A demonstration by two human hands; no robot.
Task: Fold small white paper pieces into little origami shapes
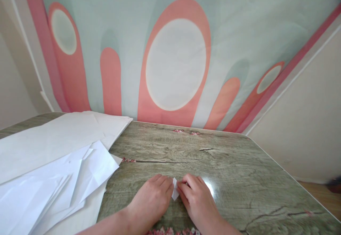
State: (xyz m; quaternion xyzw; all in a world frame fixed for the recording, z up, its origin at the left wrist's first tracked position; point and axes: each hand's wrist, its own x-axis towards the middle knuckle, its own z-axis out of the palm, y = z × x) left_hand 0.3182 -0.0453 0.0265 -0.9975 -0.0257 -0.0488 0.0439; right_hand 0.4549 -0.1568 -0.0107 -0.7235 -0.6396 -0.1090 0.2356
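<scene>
A small folded piece of white paper (175,191) shows between my two hands, low in the middle of the head view. My left hand (156,195) is closed at its left edge, fingers together and partly hiding it. From the other side my right hand (195,197) pinches the paper between thumb and fingertips. Both hands rest low over the wood-patterned table (223,171). How the paper is folded underneath my fingers is hidden.
Loose white sheets (98,167), some creased, lie on a large stack of white paper (61,132) at the left. Behind the table's far edge stands a wall with a pink and green printed backdrop (128,50).
</scene>
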